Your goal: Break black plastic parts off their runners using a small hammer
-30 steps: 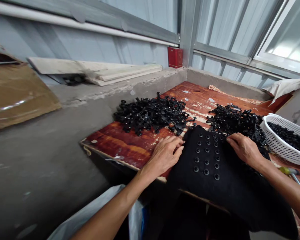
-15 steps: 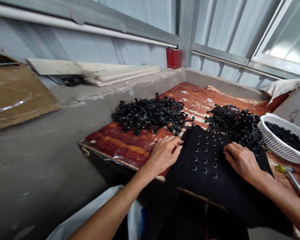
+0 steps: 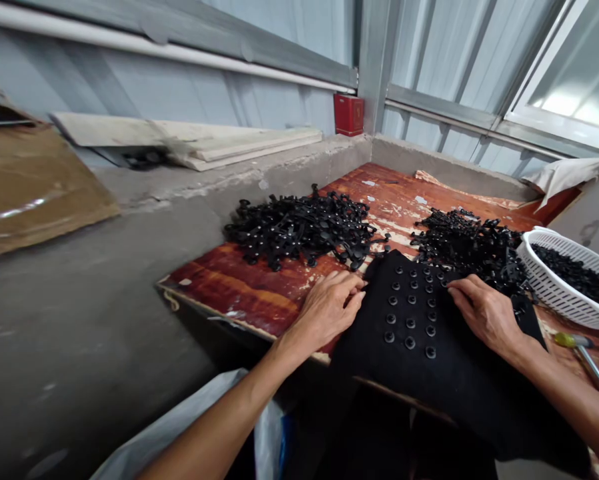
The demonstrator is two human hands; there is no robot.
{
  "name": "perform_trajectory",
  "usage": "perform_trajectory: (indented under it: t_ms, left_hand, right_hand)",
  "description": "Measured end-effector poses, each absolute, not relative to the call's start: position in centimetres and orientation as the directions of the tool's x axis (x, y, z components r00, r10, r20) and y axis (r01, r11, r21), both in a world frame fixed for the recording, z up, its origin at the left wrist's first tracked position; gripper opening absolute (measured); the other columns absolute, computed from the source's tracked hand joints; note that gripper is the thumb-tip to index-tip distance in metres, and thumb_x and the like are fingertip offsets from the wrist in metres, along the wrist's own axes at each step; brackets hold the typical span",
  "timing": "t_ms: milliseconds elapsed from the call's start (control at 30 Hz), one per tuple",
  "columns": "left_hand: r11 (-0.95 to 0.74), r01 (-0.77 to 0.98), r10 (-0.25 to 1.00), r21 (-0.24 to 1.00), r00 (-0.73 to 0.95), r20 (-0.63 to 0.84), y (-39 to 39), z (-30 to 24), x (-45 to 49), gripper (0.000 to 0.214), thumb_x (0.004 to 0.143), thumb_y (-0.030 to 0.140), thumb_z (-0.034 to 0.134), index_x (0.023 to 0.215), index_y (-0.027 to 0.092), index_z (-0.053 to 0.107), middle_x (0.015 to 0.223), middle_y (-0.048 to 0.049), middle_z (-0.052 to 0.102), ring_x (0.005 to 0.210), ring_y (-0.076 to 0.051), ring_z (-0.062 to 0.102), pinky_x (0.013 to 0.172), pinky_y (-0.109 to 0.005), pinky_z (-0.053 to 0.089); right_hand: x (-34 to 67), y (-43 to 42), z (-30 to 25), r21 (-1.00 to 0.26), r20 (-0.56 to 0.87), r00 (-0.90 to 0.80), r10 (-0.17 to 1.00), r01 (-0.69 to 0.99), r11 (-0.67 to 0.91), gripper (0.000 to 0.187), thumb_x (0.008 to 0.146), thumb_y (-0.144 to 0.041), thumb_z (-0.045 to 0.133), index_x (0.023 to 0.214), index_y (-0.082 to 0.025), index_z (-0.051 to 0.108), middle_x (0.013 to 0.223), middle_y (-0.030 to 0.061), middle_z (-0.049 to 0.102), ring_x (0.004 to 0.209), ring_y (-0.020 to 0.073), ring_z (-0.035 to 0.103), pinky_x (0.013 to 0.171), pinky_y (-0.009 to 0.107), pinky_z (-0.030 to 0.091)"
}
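A black felt cloth lies over the front edge of a worn red board. Rows of small round black studs sit on the cloth. My left hand rests palm down on the cloth's left edge, fingers lying flat and together. My right hand lies on the cloth to the right of the studs, fingers bent with the tips pinched close to the top rows. What the tips hold is hidden.
Two heaps of black plastic frames lie on the board, one at the left and one at the right. A white basket of small black parts stands far right, a screwdriver below it. A concrete ledge runs left.
My right hand slid down the cloth toward me, then back up a little toward the top rows of studs. My left hand has stayed in place.
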State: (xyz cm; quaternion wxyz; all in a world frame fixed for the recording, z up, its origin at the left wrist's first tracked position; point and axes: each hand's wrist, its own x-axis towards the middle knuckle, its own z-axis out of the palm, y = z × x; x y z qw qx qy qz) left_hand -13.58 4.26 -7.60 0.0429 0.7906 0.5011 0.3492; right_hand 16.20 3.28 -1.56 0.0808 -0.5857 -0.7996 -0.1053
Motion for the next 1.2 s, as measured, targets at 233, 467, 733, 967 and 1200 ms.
perform_trajectory:
  t_ms: [233, 467, 733, 967, 1200]
  left_hand:
    - [-0.495, 0.757, 0.826, 0.427, 0.256, 0.502, 4.3, -7.8, -13.6, 0.009, 0.087, 0.016, 0.054, 0.091, 0.018, 0.062, 0.084, -0.0031, 0.065, 0.082, -0.02, 0.06, 0.078, -0.035, 0.046]
    - [-0.491, 0.761, 0.829, 0.424, 0.259, 0.495, 4.1, -7.4, -13.6, 0.011, 0.087, 0.017, 0.053, 0.091, 0.019, 0.063, 0.087, -0.0033, 0.067, 0.08, -0.018, 0.06, 0.077, -0.034, 0.047]
    - [-0.489, 0.764, 0.825, 0.421, 0.247, 0.509, 4.2, -7.4, -13.5, 0.009, 0.086, 0.017, 0.054, 0.091, 0.02, 0.063, 0.086, -0.0025, 0.067, 0.081, -0.018, 0.061, 0.076, -0.033, 0.047]
    - [-0.494, 0.763, 0.821, 0.418, 0.251, 0.513, 4.3, -7.6, -13.5, 0.01, 0.086, 0.016, 0.054, 0.09, 0.019, 0.063, 0.085, -0.0028, 0.066, 0.081, -0.019, 0.061, 0.076, -0.033, 0.047]
    - [-0.498, 0.752, 0.827, 0.432, 0.261, 0.498, 4.1, -7.2, -13.6, 0.01, 0.087, 0.017, 0.053, 0.091, 0.019, 0.062, 0.087, -0.0032, 0.067, 0.082, -0.019, 0.061, 0.077, -0.033, 0.047]
  right_hand:
    - [16.4, 5.8, -1.5, 0.09, 0.205, -0.216, 0.955, 0.975, 0.201, 0.019, 0.096, -0.029, 0.057, 0.11, -0.016, 0.063, 0.1, 0.0045, 0.065, 0.081, 0.015, 0.064, 0.071, 0.033, 0.055]
    - [17.1, 4.6, -1.6, 0.084, 0.232, -0.281, 0.931, 0.96, 0.269, 0.024, 0.098, -0.021, 0.046, 0.111, -0.021, 0.066, 0.1, 0.0034, 0.066, 0.083, 0.0148, 0.065, 0.07, 0.028, 0.051]
    - [17.5, 3.1, -0.7, 0.162, 0.243, -0.268, 0.932, 0.959, 0.233, 0.032, 0.095, -0.021, 0.042, 0.116, -0.023, 0.067, 0.098, 0.0059, 0.063, 0.079, 0.0173, 0.064, 0.058, 0.026, 0.042]
    - [15.8, 3.5, -0.5, 0.221, 0.167, -0.271, 0.948, 0.947, 0.232, 0.033, 0.09, -0.013, 0.048, 0.11, -0.028, 0.07, 0.092, 0.0044, 0.061, 0.077, 0.0173, 0.062, 0.056, 0.026, 0.033]
    - [16.1, 2.0, -0.8, 0.231, 0.176, -0.257, 0.95, 0.949, 0.214, 0.033, 0.091, -0.013, 0.046, 0.11, -0.026, 0.069, 0.095, 0.0052, 0.062, 0.08, 0.018, 0.062, 0.057, 0.027, 0.034]
